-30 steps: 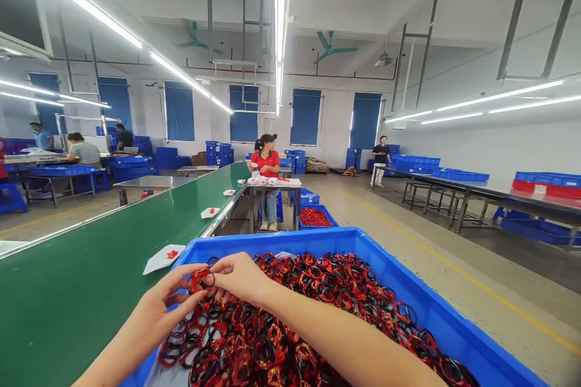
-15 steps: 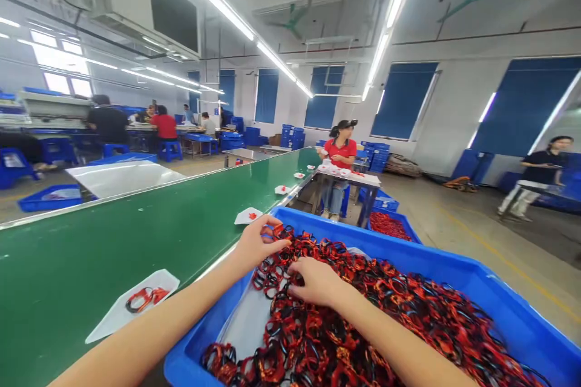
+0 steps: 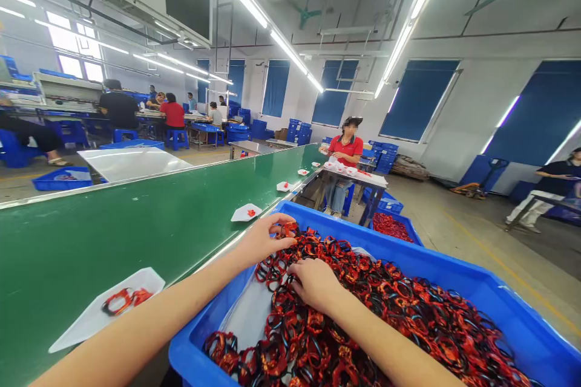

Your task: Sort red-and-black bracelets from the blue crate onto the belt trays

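A big blue crate (image 3: 458, 269) in front of me holds a heap of red and black rings (image 3: 385, 314). My left hand (image 3: 263, 240) reaches over the crate's near left wall, fingers pinched on a red and black ring at the heap's far edge. My right hand (image 3: 313, 283) lies palm down on the heap just right of it, fingers curled into the rings; what they hold is hidden. A white tray (image 3: 97, 314) with red and black rings lies on the green conveyor belt (image 3: 136, 217) to my left.
More white trays (image 3: 246, 213) with red pieces sit farther along the belt. A person in a red shirt (image 3: 345, 151) works at a small table ahead. A second blue crate (image 3: 394, 225) stands on the floor behind mine. Other people sit at tables far left; one stands at right.
My view has swung left and the tray on the belt has slid nearer to me. Both hands went from holding one ring together to separate spots on the heap.
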A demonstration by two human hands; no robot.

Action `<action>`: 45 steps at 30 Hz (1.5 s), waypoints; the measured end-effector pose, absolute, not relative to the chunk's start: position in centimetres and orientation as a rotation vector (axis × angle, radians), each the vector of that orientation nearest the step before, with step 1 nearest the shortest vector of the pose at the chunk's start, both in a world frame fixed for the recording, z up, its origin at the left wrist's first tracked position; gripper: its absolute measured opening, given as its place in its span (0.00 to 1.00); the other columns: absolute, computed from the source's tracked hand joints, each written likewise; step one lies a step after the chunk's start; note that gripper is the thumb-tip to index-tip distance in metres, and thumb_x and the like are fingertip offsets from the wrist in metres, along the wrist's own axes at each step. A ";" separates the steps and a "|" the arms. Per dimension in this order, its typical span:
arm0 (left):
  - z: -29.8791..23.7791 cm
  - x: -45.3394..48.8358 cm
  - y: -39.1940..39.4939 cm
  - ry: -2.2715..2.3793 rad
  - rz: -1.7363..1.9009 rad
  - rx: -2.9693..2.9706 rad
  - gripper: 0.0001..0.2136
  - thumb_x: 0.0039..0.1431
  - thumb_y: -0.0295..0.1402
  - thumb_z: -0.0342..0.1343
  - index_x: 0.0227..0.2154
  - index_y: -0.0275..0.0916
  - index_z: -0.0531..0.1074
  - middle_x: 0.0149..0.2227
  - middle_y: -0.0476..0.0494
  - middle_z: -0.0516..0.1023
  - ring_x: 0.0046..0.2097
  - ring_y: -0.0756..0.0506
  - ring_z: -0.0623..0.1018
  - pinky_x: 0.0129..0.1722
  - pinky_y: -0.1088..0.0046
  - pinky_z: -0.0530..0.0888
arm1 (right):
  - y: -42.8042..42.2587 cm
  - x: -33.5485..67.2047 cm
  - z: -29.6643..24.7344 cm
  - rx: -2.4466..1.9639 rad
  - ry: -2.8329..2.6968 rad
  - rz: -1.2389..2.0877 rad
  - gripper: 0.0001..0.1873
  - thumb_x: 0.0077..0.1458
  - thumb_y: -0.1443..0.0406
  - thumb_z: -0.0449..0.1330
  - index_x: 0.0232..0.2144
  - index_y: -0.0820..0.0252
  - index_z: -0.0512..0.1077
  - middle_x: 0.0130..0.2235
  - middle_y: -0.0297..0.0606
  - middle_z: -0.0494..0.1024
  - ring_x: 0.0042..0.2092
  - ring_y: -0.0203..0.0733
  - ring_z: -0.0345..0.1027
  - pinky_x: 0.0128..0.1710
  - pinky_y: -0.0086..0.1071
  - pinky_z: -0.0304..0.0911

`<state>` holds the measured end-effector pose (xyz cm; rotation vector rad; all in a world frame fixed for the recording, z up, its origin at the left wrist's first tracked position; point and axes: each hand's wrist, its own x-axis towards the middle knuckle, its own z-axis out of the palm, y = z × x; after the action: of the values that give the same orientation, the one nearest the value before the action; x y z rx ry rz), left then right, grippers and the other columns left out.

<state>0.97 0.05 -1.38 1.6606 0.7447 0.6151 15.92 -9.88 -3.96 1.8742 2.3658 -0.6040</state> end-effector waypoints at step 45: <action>-1.3 -4.1 6.1 1.182 0.131 2.358 0.08 0.57 0.34 0.53 0.38 0.41 0.75 0.41 0.45 0.77 0.41 0.45 0.74 0.45 0.71 0.68 | -10.2 16.0 -5.1 1.938 2.402 -0.569 0.14 0.59 0.64 0.51 0.42 0.54 0.74 0.41 0.38 0.78 0.47 0.46 0.70 0.45 0.39 0.60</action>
<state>-4.15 6.11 -1.35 2.3580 1.1815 0.1306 16.01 -10.17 -5.13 1.9375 2.4015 -0.5691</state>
